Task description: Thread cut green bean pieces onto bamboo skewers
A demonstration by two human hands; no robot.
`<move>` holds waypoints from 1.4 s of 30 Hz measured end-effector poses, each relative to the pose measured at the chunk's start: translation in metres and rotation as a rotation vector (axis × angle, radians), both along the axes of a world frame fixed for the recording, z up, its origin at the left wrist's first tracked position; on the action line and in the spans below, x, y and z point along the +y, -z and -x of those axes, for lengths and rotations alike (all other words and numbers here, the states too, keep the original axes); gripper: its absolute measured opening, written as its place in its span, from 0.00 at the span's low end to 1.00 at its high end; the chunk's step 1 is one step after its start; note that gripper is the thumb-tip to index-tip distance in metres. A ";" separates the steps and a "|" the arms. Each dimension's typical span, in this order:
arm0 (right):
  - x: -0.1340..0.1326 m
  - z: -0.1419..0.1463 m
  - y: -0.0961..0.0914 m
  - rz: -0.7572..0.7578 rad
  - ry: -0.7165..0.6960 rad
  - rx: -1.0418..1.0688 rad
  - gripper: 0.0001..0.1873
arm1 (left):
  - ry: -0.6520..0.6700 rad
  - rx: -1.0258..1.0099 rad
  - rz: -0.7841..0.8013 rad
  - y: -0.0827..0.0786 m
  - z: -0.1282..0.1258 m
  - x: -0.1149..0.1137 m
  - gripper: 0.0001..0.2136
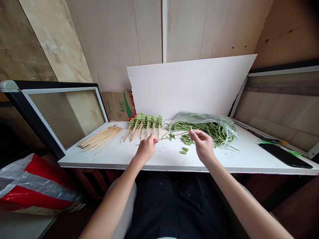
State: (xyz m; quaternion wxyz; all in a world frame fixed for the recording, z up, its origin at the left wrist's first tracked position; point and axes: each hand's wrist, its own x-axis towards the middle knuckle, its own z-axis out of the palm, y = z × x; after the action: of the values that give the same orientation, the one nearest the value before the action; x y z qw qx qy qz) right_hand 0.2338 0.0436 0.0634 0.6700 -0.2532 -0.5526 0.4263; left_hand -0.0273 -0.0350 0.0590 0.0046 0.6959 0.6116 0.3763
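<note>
- The right hand hides the right tip of the thin brown wooden stick.
- It pinches a short green bean piece there.
- The left hand, knuckles up, grips the stick's left part above the white surface.

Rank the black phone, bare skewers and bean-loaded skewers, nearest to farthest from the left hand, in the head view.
1. Bean-loaded skewers: just beyond the left hand.
2. Bare skewers: to its left.
3. Black phone: far to its right.

Light: soft; table bright, space beneath dark. Glare: faint, clear bag. Hands: sharp. Edges: stretched. Upper right corner: dark, blurred.
</note>
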 end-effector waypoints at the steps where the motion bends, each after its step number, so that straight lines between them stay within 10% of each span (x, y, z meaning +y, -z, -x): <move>1: 0.000 -0.001 -0.001 -0.011 -0.003 -0.007 0.17 | 0.000 -0.007 0.008 -0.001 0.000 -0.001 0.15; 26: 0.003 0.014 0.018 -0.108 -0.002 -0.336 0.21 | 0.071 -0.136 -0.056 -0.001 -0.010 -0.001 0.07; 35: 0.042 -0.029 0.042 -0.292 -0.086 -1.203 0.10 | 0.056 -0.126 -0.069 0.005 0.001 0.007 0.08; 42: 0.053 -0.029 0.061 -0.342 -0.021 -1.302 0.03 | 0.038 -0.085 -0.048 0.006 0.004 0.008 0.08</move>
State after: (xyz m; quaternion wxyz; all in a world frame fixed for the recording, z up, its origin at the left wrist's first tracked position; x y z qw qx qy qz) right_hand 0.2627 0.0966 0.0027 0.2266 -0.3436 -0.9059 0.0998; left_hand -0.0315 -0.0269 0.0530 0.0209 0.6906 0.5884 0.4199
